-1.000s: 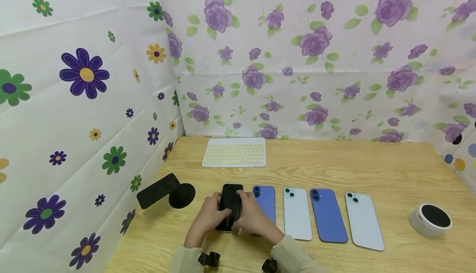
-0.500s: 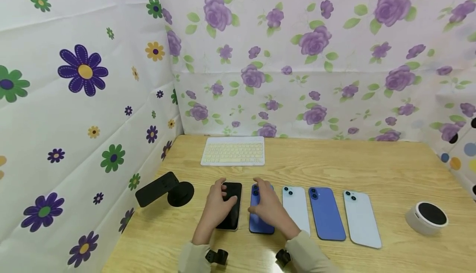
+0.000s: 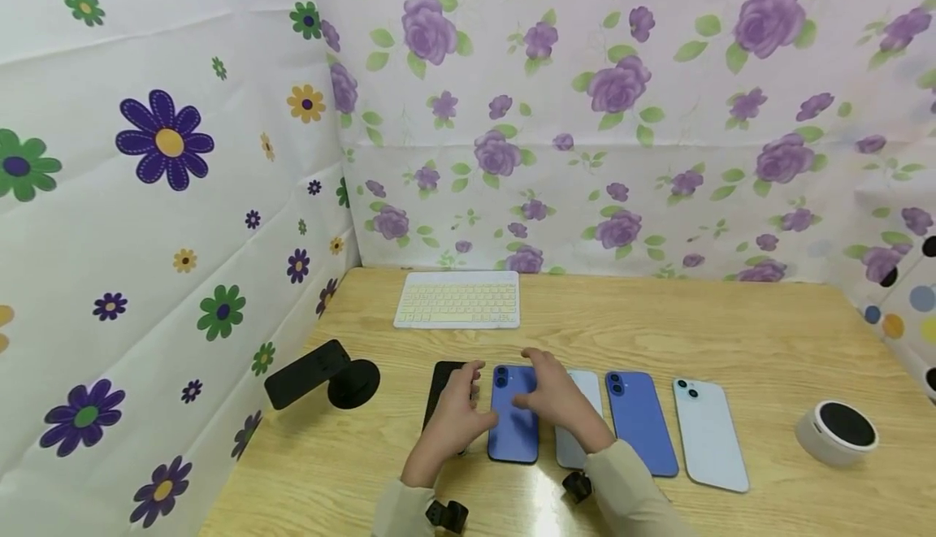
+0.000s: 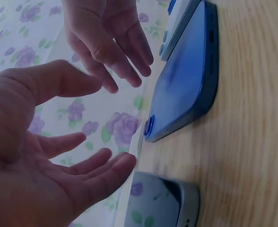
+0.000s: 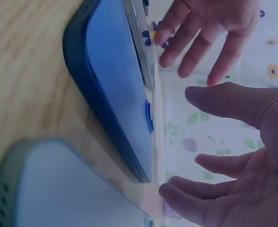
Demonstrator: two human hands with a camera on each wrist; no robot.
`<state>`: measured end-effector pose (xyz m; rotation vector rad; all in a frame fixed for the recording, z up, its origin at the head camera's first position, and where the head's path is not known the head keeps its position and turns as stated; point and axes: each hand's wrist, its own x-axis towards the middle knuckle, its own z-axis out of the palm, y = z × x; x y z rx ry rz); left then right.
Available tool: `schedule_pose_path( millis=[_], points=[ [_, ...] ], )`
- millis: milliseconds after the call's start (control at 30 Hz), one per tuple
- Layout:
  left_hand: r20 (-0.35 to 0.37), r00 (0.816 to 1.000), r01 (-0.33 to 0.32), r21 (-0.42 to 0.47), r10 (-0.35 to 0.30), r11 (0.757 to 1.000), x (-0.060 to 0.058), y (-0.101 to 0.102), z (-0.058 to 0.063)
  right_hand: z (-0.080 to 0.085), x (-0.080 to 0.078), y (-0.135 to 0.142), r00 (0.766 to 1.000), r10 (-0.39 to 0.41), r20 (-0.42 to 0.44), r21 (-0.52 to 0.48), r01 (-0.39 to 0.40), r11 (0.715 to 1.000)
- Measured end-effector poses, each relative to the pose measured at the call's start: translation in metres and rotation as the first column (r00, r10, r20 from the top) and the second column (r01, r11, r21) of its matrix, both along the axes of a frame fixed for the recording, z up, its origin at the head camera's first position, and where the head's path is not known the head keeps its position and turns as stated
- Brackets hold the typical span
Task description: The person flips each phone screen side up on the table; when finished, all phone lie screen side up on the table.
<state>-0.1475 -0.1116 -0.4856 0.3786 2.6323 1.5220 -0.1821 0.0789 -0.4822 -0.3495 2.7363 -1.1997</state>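
Note:
A blue smartphone [image 3: 513, 431] lies back up on the table between the two hands, its cameras at the far end. My left hand [image 3: 455, 417] hovers at its left edge, over the black-screened smartphone [image 3: 440, 383], fingers spread and touching neither as far as I can see. My right hand [image 3: 557, 397] hangs at its right, above a pale smartphone [image 3: 570, 449] that it partly hides. In the left wrist view both hands are apart from the blue phone [image 4: 184, 71]. The right wrist view shows the right hand's thumb and fingers [image 5: 224, 101] parted around nothing.
Further right lie a second blue smartphone [image 3: 643, 427] and another pale smartphone [image 3: 711, 435]. A white keyboard [image 3: 457, 300] sits at the back. On the left stands a black stand [image 3: 354, 383], and a white round device [image 3: 836, 433] is at the far right.
Both hands have let go of the black-screened phone, which now lies flat screen up. They have moved right, to either side of the neighbouring blue phone.

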Motion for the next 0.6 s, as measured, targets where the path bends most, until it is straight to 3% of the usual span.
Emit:
schedule_pose_path(
  millis=[267, 600],
  points=[
    [0.067, 0.996, 0.066, -0.102, -0.059, 0.993, 0.005, 0.012, 0.0, -0.002, -0.014, 0.004, 0.998, 0.054, 0.033, 0.078, -0.057, 0.995],
    [0.116, 0.986, 0.145, -0.226, -0.121, 0.963, 0.01, 0.014, -0.008, -0.002, -0.025, 0.0, 0.994, 0.104, 0.041, 0.13, -0.108, 0.986]
  ],
)
